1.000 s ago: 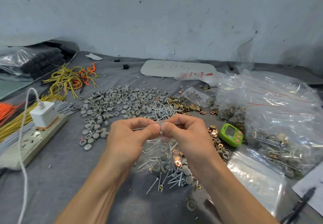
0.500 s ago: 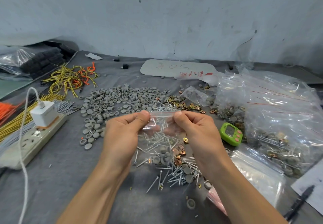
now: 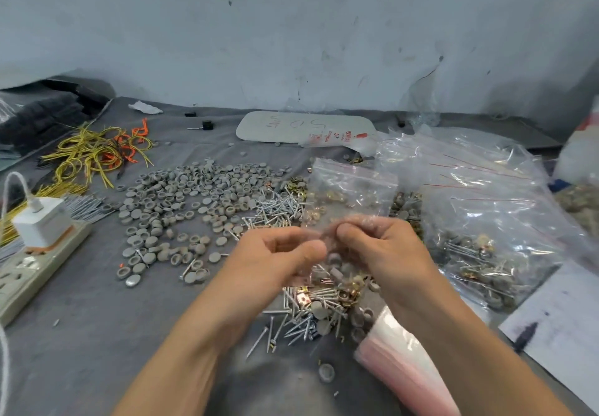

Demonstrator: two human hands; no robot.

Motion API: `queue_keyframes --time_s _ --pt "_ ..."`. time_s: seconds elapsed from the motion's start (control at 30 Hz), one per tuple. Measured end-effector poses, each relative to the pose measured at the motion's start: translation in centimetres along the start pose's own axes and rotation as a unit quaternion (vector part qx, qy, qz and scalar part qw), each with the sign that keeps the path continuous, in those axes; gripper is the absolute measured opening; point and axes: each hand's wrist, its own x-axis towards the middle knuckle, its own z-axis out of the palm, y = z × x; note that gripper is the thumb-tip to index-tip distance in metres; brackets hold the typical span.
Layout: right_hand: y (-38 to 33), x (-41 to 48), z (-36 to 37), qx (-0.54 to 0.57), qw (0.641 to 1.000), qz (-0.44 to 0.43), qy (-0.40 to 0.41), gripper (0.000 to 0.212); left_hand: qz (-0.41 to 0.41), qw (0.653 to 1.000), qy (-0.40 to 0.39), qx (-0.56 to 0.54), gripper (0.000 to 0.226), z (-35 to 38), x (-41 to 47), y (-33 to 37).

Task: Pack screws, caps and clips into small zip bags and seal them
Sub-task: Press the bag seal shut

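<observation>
**Small zip bag [image 3: 337, 269] at the sealing step**

The bag is held just above the loose pile [image 3: 301, 315] of screws, caps and clips at the near side of the desk [image 3: 97, 334]. The left hand [image 3: 275, 253] and right hand [image 3: 382, 247] each pinch its upper edge, with the thumbs almost meeting. Motion blur hides whether the strip is already closed. The load hangs low in the bag. To seal well, keep the contents below the strip, press from one end to the other, and check that no screw tip sits in the track.
</observation>
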Motion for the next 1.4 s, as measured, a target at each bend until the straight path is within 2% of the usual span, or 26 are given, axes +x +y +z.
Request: queue_keyframes --time_s 0.07,0.13,0.23,0.33,0.4,0.47,0.53,0.6,0.67,0.73,0.8,0.87,0.9,0.93,1.03,1.1,1.17,1.23,1.3,1.4 --pt "-0.3 0.0 -1.6 -0.005 1.0 -0.002 0.026 0.029 0.003 1.0 0.025 -0.013 0.016 1.9 0.7 0.1" --pt "-0.3 -0.1 -3.2 -0.02 1.0 0.003 0.022 0.026 0.007 0.997 0.063 -0.035 0.021 3.6 1.5 0.2" --pt "0.0 -0.3 -5.8 -0.071 0.997 0.002 0.012 0.023 0.015 0.995 0.067 -0.073 0.026 6.0 2.6 0.3" --pt "0.2 -0.2 -9.0 -0.104 0.989 -0.007 0.105 0.024 0.024 0.996 0.051 -0.071 0.019 8.6 3.4 0.0" --pt "0.3 0.1 -11.4 -0.122 0.972 0.004 0.201 0.016 0.068 0.994 0.064 0.054 0.021 9.8 3.7 -0.8" --pt "0.5 0.1 -13.5 -0.169 0.934 0.012 0.313 0.007 0.116 0.972 0.059 0.196 0.025 10.7 3.4 -1.4" --pt "0.6 -0.4 -14.7 -0.229 0.89 0.0 0.395 0.032 0.138 0.947 0.036 0.286 0.032 11.5 2.6 -2.1" --pt "0.3 -1.3 -14.8 -0.281 0.858 -0.055 0.427 0.051 0.148 0.924 0.006 0.354 0.036 12.1 1.8 -2.5" --pt "0.1 -1.9 -14.3 -0.323 0.841 -0.124 0.416 0.053 0.143 0.91 -0.045 0.388 0.035 12.6 1.3 -2.6" --pt "0.2 -2.2 -13.6 -0.379 0.846 -0.145 0.345 0.046 0.134 0.896 -0.111 0.408 0.039 13.1 1.1 -2.8" --pt "1.2 -2.0 -13.3 -0.471 0.853 -0.081 0.21 0.04 0.145 0.868 -0.158 0.447 0.046 13.6 1.0 -2.8" --pt "2.0 -1.5 -13.2 -0.6 0.797 -0.007 0.07 0.05 0.153 0.85 -0.183 0.469 0.059 13.6 1.2 -2.9" --pt "2.3 -1.2 -13.4 -0.633 0.774 0.011 0.028 0.059 0.154 0.845 -0.194 0.475 0.066 13.5 1.3 -3.0" --pt "2.3 -0.9 -13.7 -0.639 0.768 0.024 0.005 0.066 0.156 0.838 -0.207 0.481 0.073 13.3 1.4 -3.2" --pt "2.2 -0.7 -14.3 -0.608 0.794 0.032 0.005 0.072 0.17 0.818 -0.222 0.502 0.08 13.0 1.4 -3.4" --pt "2.0 -1.0 -13.8 -0.552 0.83 0.008 0.081 0.054 0.174 0.814 -0.214 0.511 0.076 13.0 1.5 -3.3" --pt "1.7 -1.2 -12.9 -0.482 0.861 -0.031 0.157 0.036 0.188 0.798 -0.197 0.538 0.063 13.2 1.7 -3.0" --pt "1.3 -1.4 -12.2 -0.446 0.879 -0.029 0.165 0.033 0.208 0.783 -0.159 0.564 0.044 13.3 2.0 -2.7" --pt "1.2 -1.6 -11.6 -0.438 0.887 -0.011 0.142 0.035 0.199 0.797 -0.107 0.56 0.031 13.4 2.2 -2.5" --pt "0.9 -1.8 -11.2 -0.41 0.905 -0.01 0.11 0.032 0.163 0.838 -0.008 0.521 0.018 13.1 2.3 -2.6"
